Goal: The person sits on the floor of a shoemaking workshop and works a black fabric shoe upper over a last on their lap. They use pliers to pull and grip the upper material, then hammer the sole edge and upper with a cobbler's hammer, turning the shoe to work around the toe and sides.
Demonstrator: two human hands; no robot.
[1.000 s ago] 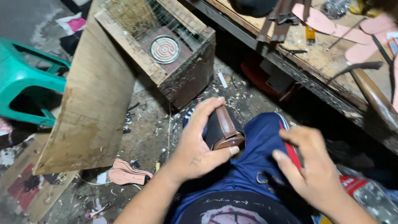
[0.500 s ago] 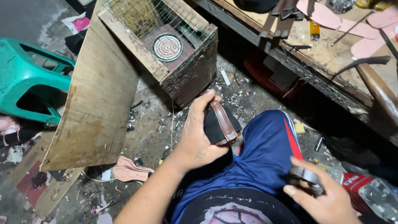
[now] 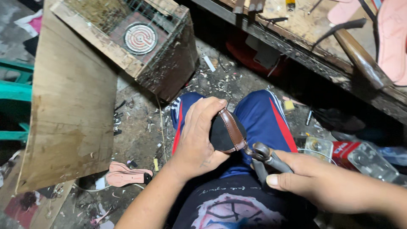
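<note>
1. Where the lap meets mid-scene, the left hand (image 3: pixel 197 140) has its grip closed round a shoe (image 3: pixel 227 132): black body, brown strap across it, thumb along the top, fingers wrapped behind. The shoe sits above the knees, held up off the trousers.
2. Right hand (image 3: pixel 318 182), near right: grip closed on the grey handles of pliers (image 3: pixel 265 159). The plier head touches the near end of the brown strap.
3. Trousers (image 3: pixel 263 118): blue with red and white side stripes, under both hands.
4. Shirt (image 3: pixel 229 208): dark, pale print on the chest, at the near edge.
5. Board (image 3: pixel 72 110): large bare plywood sheet, left, leaning tilted.
6. Box (image 3: pixel 140 42): rough wooden crate, far left of centre, with a wire grille over a round coiled disc inside.
7. Stool (image 3: pixel 15 106): green plastic, at the left edge, partly behind the board.
8. Insole (image 3: pixel 127 174): pink shoe-shaped piece on the floor, near left, just below the board.
9. Floor (image 3: pixel 144 131): dark concrete strewn with scraps and shavings.
10. Counter (image 3: pixel 313 34): worn wooden edge across the far right, carrying pink sole pieces and tools.
</note>
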